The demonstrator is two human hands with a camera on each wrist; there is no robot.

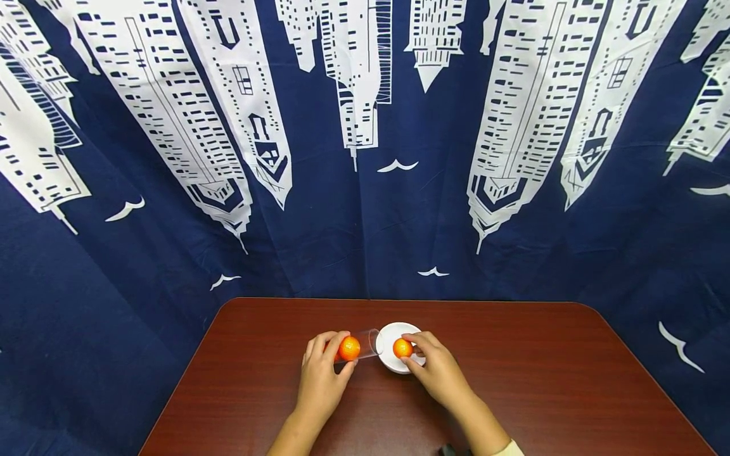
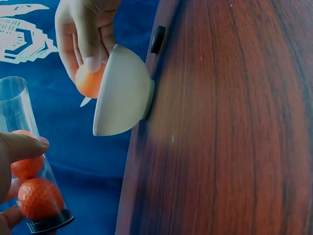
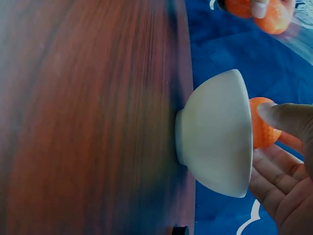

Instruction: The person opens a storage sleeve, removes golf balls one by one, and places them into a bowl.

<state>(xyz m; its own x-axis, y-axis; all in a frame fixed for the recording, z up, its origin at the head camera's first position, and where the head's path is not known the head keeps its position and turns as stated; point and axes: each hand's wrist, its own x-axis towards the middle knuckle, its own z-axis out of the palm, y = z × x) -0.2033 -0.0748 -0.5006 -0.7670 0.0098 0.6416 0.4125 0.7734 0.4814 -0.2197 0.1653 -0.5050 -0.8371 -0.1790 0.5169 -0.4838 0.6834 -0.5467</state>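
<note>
My left hand [image 1: 323,373] grips a clear plastic tube [image 1: 367,342] with a black end cap [image 2: 51,222]. Inside it, an orange dimpled golf ball [image 2: 40,199] sits at the capped end, and a second golf ball [image 2: 27,168] lies against it under my thumb. The tube's open end tilts toward the white bowl [image 1: 388,335], which stands upright on the table. Thumb and fingers of my right hand [image 1: 443,373] pinch another orange golf ball [image 1: 402,348] at the bowl's mouth. In the right wrist view the rim hides part of this golf ball [image 3: 262,125].
The brown wooden table [image 1: 256,380] carries the bowl near its far edge. A small black object [image 1: 447,450] lies by my right forearm. Behind the table hangs a dark blue cloth [image 1: 319,247] printed with white buildings and birds.
</note>
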